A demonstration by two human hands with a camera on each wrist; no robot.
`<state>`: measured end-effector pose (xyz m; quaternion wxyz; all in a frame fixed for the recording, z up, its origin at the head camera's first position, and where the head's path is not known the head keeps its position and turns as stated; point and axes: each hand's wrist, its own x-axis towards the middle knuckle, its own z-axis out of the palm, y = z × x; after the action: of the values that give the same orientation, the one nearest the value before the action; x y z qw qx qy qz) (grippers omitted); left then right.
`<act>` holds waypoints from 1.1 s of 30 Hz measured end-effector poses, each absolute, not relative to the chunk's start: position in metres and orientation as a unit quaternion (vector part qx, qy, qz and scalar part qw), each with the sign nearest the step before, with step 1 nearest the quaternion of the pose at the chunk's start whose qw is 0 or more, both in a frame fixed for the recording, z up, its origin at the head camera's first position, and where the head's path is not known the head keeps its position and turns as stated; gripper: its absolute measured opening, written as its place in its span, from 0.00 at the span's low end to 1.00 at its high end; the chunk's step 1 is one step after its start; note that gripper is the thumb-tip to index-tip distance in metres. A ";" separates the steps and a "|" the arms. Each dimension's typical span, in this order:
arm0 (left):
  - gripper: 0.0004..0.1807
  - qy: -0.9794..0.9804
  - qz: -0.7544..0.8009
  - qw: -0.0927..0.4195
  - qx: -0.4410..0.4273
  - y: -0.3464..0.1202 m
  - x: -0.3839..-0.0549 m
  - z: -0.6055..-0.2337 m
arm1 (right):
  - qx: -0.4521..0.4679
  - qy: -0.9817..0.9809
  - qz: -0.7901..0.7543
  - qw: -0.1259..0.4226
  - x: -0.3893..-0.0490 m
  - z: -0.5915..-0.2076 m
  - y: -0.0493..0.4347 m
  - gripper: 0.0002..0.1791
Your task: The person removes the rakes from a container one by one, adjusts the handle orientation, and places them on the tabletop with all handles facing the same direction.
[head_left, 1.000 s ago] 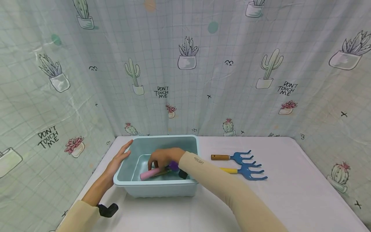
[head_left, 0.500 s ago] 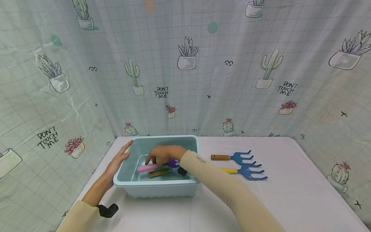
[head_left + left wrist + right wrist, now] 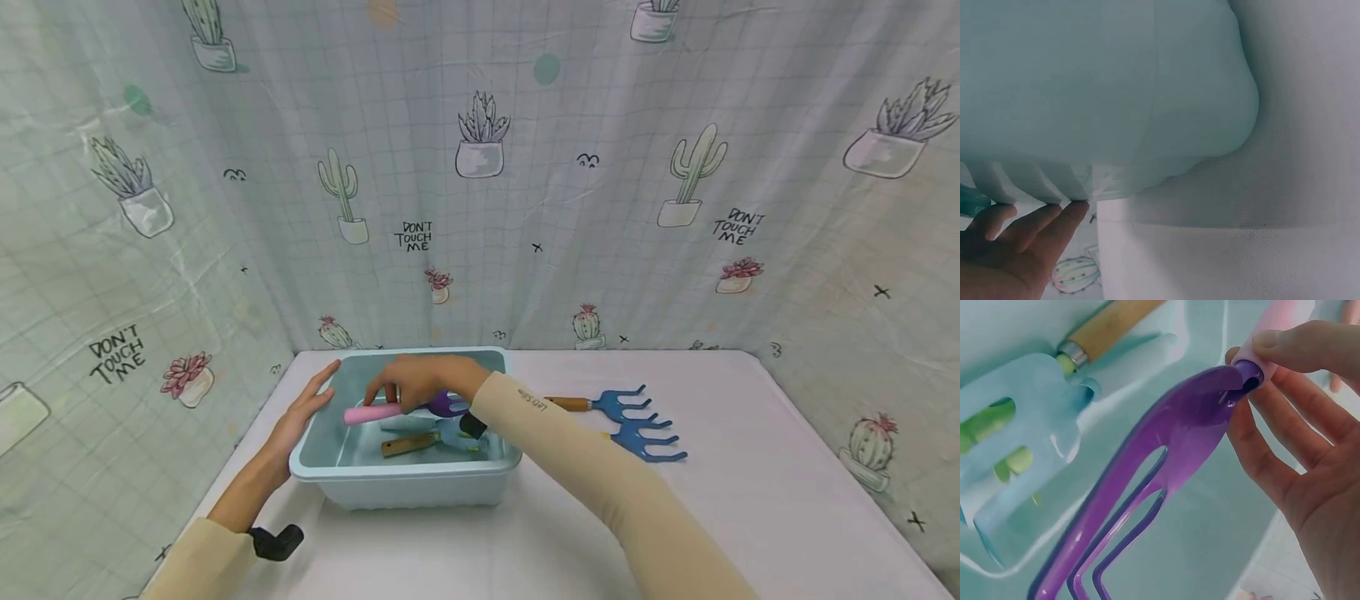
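Note:
My right hand [image 3: 427,379] pinches the pink handle [image 3: 369,413] of a purple hand rake [image 3: 1175,422], thumb on one side and fingers on the other. The rake hangs inside a pale blue plastic bin [image 3: 405,472], and its tines point down and left in the right wrist view. Beneath it lie a light blue rake-like tool [image 3: 1041,384] and a green tool with a wooden handle [image 3: 1110,328], which is partly covered by the light blue one. My left hand [image 3: 296,421] rests against the bin's left side. Its straight fingers [image 3: 1047,234] touch the bin under the rim.
Two blue hand rakes lie on the white table right of the bin: one with a wooden handle [image 3: 618,406], the other with a yellow handle mostly hidden by my sleeve [image 3: 555,429]. A cactus-print curtain [image 3: 480,250] stands behind and at both sides.
My right hand has raised the purple rake by its pink handle and shifted it slightly left and back. The wooden-handled and light blue tools are now uncovered. My left hand keeps its place.

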<state>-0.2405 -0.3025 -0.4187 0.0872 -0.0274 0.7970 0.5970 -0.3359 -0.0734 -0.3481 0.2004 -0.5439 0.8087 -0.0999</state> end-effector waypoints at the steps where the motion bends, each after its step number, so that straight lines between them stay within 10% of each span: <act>1: 0.33 0.794 0.601 0.088 -0.025 -0.303 -0.241 -0.419 | -0.547 0.808 -0.098 0.196 -0.336 -0.345 -0.073 0.29; 33: 0.34 0.792 0.606 0.071 0.000 -0.302 -0.238 -0.419 | -0.524 0.831 -0.124 0.139 -0.334 -0.284 0.013 0.26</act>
<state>-0.2383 -0.3024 -0.4188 0.0715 -0.0001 0.7921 0.6062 -0.3344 0.0127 -0.2839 0.1392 -0.5242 0.8309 -0.1242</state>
